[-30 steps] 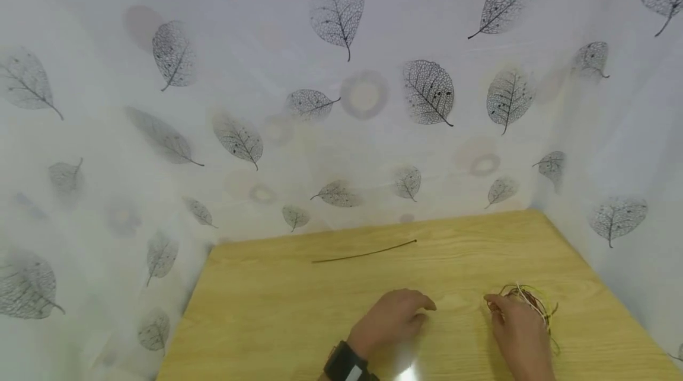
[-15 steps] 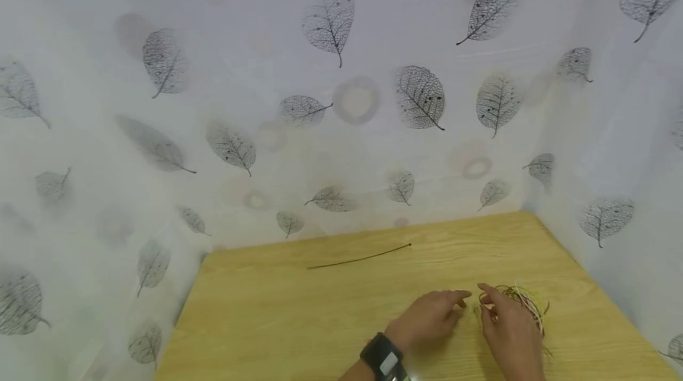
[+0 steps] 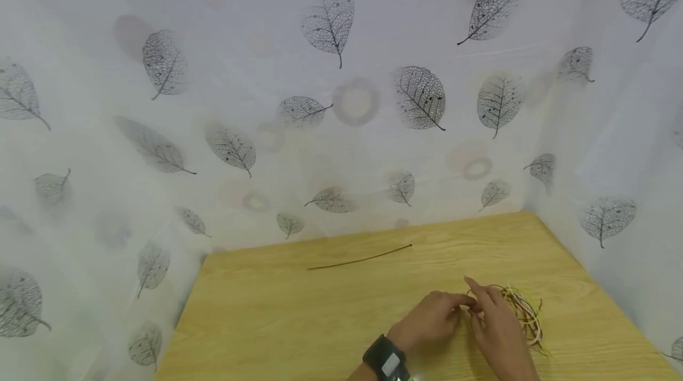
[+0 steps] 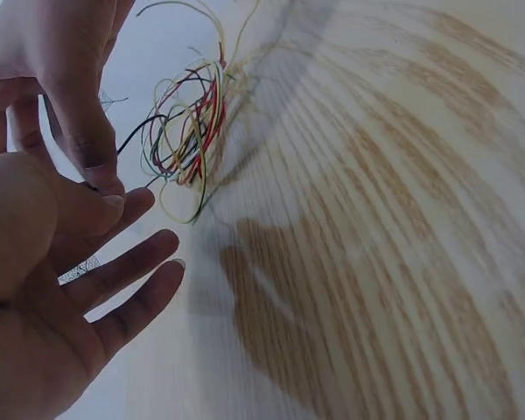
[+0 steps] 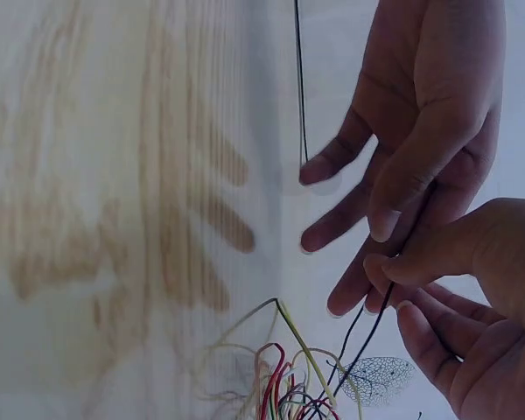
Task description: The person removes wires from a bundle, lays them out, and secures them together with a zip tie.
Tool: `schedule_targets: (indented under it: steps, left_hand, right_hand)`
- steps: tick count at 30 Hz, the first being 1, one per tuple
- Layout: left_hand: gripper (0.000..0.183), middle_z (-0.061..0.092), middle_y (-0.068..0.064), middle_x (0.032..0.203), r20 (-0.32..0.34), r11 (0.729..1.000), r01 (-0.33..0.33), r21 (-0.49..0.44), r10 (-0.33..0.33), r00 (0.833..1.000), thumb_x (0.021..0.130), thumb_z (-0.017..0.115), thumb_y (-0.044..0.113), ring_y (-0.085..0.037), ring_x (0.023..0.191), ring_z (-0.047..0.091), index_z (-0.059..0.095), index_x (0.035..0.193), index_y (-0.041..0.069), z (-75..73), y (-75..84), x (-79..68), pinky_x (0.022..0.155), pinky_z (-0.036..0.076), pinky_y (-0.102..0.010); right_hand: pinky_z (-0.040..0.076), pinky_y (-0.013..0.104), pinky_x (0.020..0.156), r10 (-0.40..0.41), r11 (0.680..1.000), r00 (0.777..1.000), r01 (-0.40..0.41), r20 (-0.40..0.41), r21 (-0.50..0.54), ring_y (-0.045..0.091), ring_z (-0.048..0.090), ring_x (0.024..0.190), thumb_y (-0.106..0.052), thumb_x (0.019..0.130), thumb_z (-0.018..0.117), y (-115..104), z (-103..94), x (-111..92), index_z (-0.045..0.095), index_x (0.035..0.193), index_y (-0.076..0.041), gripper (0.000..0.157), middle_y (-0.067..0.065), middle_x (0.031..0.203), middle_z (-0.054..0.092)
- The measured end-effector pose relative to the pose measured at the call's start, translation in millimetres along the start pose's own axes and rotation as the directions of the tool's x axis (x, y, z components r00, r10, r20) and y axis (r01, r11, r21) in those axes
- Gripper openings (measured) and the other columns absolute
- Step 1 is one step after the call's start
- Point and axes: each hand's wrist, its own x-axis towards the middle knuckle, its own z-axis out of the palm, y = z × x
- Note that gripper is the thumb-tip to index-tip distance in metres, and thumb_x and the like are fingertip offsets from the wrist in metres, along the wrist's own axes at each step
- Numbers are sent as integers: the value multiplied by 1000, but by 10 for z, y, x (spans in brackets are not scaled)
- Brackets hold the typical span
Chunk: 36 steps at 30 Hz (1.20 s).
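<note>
Near the right side of the table both hands meet over a black wire. My right hand pinches it between thumb and fingertips, close to a tangled bundle of thin wires in red, yellow, white, green and black. My left hand has its thumb and index finger on the same wire, touching the right hand's fingertips; its other fingers spread out, as the right wrist view shows. The wire runs from the fingers to the bundle. Its exact end is hidden among the fingers.
A single dark wire lies stretched out toward the back of the wooden table. Leaf-patterned sheets surround the table at the back and both sides. A black watch sits on the left wrist.
My left hand has moved right until its fingers meet the right hand's. The right hand has shifted slightly left beside the bundle. The single wire on the table stays put.
</note>
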Motion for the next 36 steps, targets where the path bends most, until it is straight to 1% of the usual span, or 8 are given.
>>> schedule_targets:
  steps: [6, 11, 13, 17, 23, 28, 31, 36]
  left_hand:
    - [27, 68, 22, 109, -63, 999, 38, 25, -37, 997, 98, 60, 14, 11, 86, 58, 68, 118, 30, -30, -25, -8, 74, 47, -6]
    - [13, 69, 20, 96, -145, 989, 32, 142, -11, 989, 96, 64, 28, 8, 82, 59, 74, 104, 31, -73, -46, -19, 71, 47, -7]
    - [12, 67, 18, 93, -171, 981, 25, 194, 9, 985, 94, 65, 29, 6, 82, 59, 75, 101, 30, -87, -68, -32, 73, 48, -7]
    - [11, 62, 15, 91, -206, 965, 9, 263, 47, 977, 92, 67, 29, 5, 79, 57, 75, 100, 28, -96, -151, -73, 70, 47, -5]
    - [11, 56, 12, 93, -279, 965, 13, 262, 63, 958, 90, 69, 29, 2, 79, 50, 77, 97, 27, -190, -299, -190, 68, 44, -5]
    - [10, 59, 8, 106, -317, 950, 26, 312, 78, 945, 88, 70, 29, -5, 93, 53, 77, 93, 24, -342, -408, -346, 72, 50, -15]
    - [11, 65, 13, 107, -329, 947, 60, 315, 50, 943, 90, 67, 31, -5, 100, 57, 76, 94, 26, -431, -487, -447, 77, 50, -23]
    - [13, 71, 22, 93, -305, 939, 116, 323, -13, 952, 91, 65, 36, -2, 92, 58, 75, 100, 34, -548, -631, -670, 89, 45, -28]
  right_hand:
    - [54, 39, 50, 150, 987, 982, -143, 113, -72, 25, 67, 64, 1, 77, 78, 42, -36, -23, 71, 108, 5, 33, 13, 84, 71]
    - [51, 41, 47, 50, 986, 998, -44, 31, -158, 22, 64, 54, -9, 72, 83, 129, -51, -39, 80, 83, -8, 11, 6, 68, 73]
    - [51, 46, 56, 19, 980, 1000, -15, 16, -199, 24, 64, 57, -11, 69, 84, 154, -66, -51, 80, 79, -12, 10, 4, 67, 73]
    - [45, 49, 67, 41, 965, 999, -31, 30, -259, 26, 65, 65, -15, 67, 86, 198, -116, -78, 80, 77, -15, 12, 2, 68, 73]
    - [42, 46, 61, 38, 962, 999, -34, 12, -272, 26, 64, 65, -19, 65, 86, 257, -133, -89, 80, 76, -17, 12, 2, 67, 74]
    - [43, 49, 62, 43, 969, 999, -38, 18, -244, 27, 63, 62, -18, 65, 86, 283, -148, -59, 80, 74, -16, 11, 2, 64, 72]
    - [41, 51, 65, 101, 962, 993, -83, 54, -259, 27, 61, 62, -16, 68, 85, 324, -201, -57, 80, 77, -16, 10, 3, 64, 72]
    - [39, 54, 68, 153, 954, 985, -126, 78, -271, 28, 59, 66, -17, 70, 83, 353, -273, -90, 80, 80, -18, 10, 2, 68, 71]
